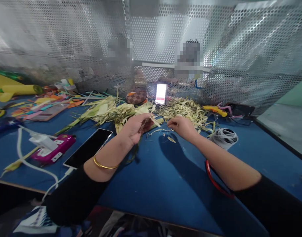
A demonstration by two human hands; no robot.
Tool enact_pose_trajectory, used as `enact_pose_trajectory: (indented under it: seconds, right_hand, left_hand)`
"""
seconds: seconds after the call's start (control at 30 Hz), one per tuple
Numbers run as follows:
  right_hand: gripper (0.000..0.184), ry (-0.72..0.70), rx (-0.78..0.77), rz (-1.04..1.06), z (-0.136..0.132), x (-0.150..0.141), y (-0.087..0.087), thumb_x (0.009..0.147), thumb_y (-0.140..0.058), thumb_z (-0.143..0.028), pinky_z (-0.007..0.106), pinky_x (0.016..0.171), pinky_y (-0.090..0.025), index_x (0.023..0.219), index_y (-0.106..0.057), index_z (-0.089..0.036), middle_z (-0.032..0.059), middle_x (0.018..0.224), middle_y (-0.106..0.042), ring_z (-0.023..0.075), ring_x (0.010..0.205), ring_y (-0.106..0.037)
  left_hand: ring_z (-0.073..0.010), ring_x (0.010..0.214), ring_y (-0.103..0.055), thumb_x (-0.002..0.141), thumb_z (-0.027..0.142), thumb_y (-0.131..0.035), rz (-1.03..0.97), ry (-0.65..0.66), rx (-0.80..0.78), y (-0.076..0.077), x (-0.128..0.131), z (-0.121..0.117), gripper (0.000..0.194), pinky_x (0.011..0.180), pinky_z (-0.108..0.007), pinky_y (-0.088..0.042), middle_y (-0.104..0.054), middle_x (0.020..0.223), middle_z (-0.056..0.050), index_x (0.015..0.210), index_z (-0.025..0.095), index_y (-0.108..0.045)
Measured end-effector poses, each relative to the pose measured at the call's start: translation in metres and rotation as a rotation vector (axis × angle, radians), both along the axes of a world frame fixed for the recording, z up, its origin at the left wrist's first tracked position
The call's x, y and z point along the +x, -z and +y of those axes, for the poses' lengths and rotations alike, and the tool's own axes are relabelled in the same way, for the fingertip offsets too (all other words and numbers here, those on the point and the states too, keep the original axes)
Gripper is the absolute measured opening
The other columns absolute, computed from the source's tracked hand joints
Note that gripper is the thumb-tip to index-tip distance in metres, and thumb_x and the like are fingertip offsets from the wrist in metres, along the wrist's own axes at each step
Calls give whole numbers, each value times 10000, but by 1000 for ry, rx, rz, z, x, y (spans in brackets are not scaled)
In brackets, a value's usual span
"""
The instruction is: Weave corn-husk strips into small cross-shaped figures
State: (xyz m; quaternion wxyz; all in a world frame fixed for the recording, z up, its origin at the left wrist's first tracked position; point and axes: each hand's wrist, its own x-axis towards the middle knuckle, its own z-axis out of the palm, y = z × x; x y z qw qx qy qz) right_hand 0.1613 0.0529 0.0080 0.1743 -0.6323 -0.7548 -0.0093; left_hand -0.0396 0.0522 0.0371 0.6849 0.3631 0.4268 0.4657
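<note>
**Delicate Pinch, Mid-Work**

A perforated metal wall (79, 49) backs a wide blue table (146, 184), where a heap of pale husks (104, 112) lies to the left and a tangle of thin shreds (188, 113) to the right. A black-screened phone (90, 146) rests at the near left. In front of the heaps, the left hand (133, 128) is clamped on a pale husk strip (158, 122), which juts toward the right hand (184, 126), just apart from it. The right fingertips are drawn together; one cannot tell whether they grip a strand. Judging by the tangle, the strip appears to be at the splitting stage; the next move would call for a fine pinch at its free end and a slow, even pull. A loose scrap (171, 139) lies below the hands.
</note>
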Motion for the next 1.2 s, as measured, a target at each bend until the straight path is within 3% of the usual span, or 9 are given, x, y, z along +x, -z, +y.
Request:
enact_pose_trajectory:
  seconds: [0.2,0.43,0.6,0.87,0.93,1.03,1.2]
  right_hand:
    - [177,86,-49,-94,45,-12,17,753,-601,-183,298,690,-391,864,-739,-180,112,949,-721,232,844,-630]
    - [168,100,-70,-24,49,-15,22,774,-536,-157,331,761,-392,724,-695,-137,165,936,-686,253,882,-617]
    - [123,67,-31,246,30,-7,15,804,-480,-166,344,782,-420,750,-591,-169,122,910,-672,231,879,-610]
    - [189,-24,-146,809,-39,3,0,813,-479,-351,281,572,-512,687,-446,-214,-20,610,-577,122,523,-589]
    - [238,-37,-218,1011,-57,4,0,757,-567,-409,251,454,-465,669,-478,-206,-46,570,-540,83,399,-481]
    - [272,-41,-296,1282,-75,5,1,665,-680,-407,195,327,-294,658,-515,-191,-59,556,-529,33,325,-328]
    - [282,-8,-346,1333,-84,3,6,644,-699,-377,185,327,-128,617,-490,-189,-78,478,-454,17,324,-231]
  left_hand:
    - [-74,573,-560,716,155,-625,7,-17,-25,2,4,-1,70,579,-193,-437,-621,602,10,647,154,-617]
    - [-106,630,-590,678,217,-673,67,-26,-15,12,5,2,99,571,-212,-402,-616,593,11,628,170,-601]
    - [-111,673,-603,694,232,-675,102,32,17,19,5,6,77,506,-186,-361,-661,700,-14,679,169,-632]
    - [-88,628,-584,665,251,-732,78,217,9,22,15,-12,152,557,-176,-451,-677,748,-26,770,148,-693]
    - [-89,643,-599,677,264,-731,70,326,-12,26,21,-19,181,589,-182,-481,-690,776,-32,820,158,-702]
    - [-101,700,-635,711,256,-709,57,488,-64,32,28,-30,175,639,-184,-508,-710,854,-61,849,149,-698]
    - [-142,788,-677,754,231,-674,39,594,-112,38,35,-39,134,727,-219,-524,-718,916,-91,841,129,-679]
